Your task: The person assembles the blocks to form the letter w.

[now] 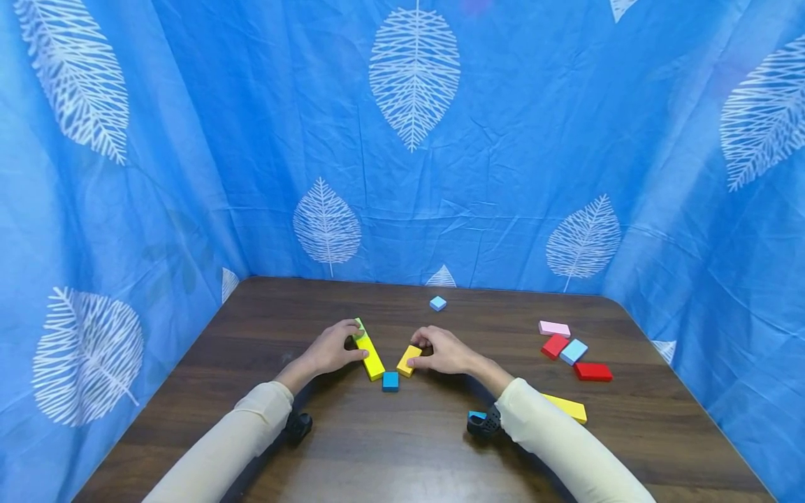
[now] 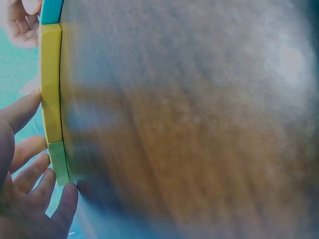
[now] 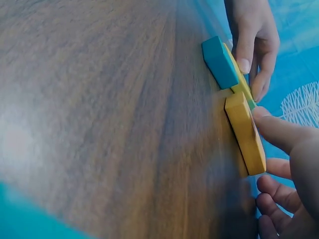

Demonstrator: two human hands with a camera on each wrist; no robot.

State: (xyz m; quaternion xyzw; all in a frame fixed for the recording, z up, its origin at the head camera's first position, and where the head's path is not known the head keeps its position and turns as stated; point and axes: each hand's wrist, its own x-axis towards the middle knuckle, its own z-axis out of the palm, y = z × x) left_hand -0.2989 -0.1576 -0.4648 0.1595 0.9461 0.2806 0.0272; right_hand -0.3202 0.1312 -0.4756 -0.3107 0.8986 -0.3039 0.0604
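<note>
Yellow blocks: three on the counter [image 1: 440, 454]. Long yellow block [image 1: 370, 353], mid-counter, is grasped by the left hand [image 1: 331, 349]; its long axis runs near-right to far-left. Short yellow block [image 1: 409, 360] is pinched by the right hand [image 1: 446, 351]. One teal block [image 1: 390, 381] sits just nearer, between them. Open counter lies near and far.

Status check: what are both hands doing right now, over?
Left hand grips long yellow block. Right hand pinches short yellow block. Blue cube sits between, nothing blocking.

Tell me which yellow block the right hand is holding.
The short yellow block beside the blue cube; the long one is under the left hand.
</note>
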